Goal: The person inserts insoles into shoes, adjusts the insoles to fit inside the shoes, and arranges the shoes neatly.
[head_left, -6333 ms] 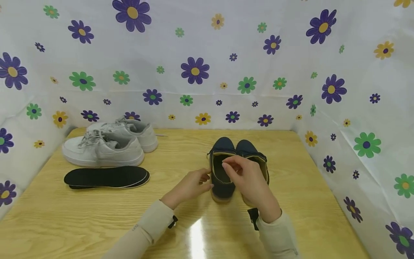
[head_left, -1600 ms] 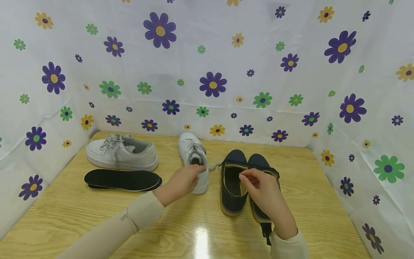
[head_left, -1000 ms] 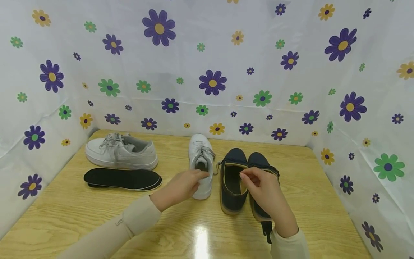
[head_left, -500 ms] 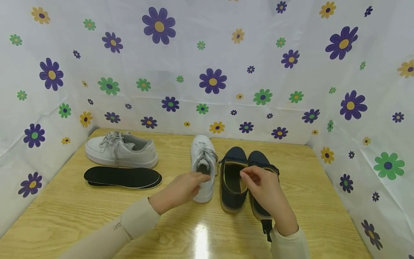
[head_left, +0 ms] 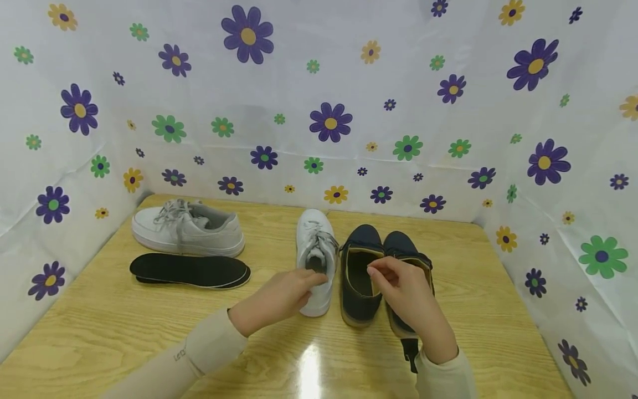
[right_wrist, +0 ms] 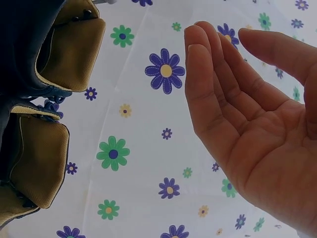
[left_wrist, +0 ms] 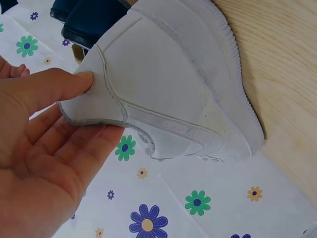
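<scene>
My left hand grips the heel collar of a white lace-up sneaker, toe pointing to the back wall. In the left wrist view, the thumb presses the outside of the sneaker's heel and the fingers reach inside the collar. Just right of it stand two navy slip-on shoes with tan lining, a left one and a right one. Above them hovers my right hand, holding nothing; the right wrist view shows its fingers loosely bent and the thumb apart. The hand covers part of the right navy shoe.
A second white sneaker lies sideways at the back left, toe leftward. In front of it are black insoles, stacked. The wooden tabletop meets a flower-printed white cloth at the back and sides.
My left hand has taken one white sneaker from beside its mate, turned it toe-backward and moved it right, next to the navy shoes. Lately it has slid slightly nearer. The right hand has barely moved.
</scene>
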`<control>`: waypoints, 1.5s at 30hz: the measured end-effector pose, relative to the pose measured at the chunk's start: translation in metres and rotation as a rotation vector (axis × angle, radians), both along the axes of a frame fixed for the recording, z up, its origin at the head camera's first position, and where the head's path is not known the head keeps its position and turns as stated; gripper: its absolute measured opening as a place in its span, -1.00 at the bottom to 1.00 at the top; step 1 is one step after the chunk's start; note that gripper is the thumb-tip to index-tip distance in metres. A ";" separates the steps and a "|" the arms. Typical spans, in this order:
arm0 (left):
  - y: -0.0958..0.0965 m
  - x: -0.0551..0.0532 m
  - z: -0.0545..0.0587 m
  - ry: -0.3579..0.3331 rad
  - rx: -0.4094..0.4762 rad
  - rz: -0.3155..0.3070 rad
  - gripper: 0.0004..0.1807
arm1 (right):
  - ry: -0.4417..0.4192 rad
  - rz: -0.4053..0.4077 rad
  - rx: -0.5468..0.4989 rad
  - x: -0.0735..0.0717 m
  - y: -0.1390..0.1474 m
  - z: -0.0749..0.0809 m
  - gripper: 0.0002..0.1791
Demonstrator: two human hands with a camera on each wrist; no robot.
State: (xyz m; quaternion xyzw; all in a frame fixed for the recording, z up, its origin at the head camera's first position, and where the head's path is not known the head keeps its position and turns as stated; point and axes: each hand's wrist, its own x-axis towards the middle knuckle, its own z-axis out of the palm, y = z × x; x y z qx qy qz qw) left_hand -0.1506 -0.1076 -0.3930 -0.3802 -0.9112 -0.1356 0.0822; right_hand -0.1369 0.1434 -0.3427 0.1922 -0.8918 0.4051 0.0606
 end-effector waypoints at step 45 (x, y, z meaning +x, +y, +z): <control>-0.197 -0.041 -0.025 -0.403 -0.053 0.491 -0.57 | -0.002 0.046 0.031 -0.002 -0.004 -0.004 -0.87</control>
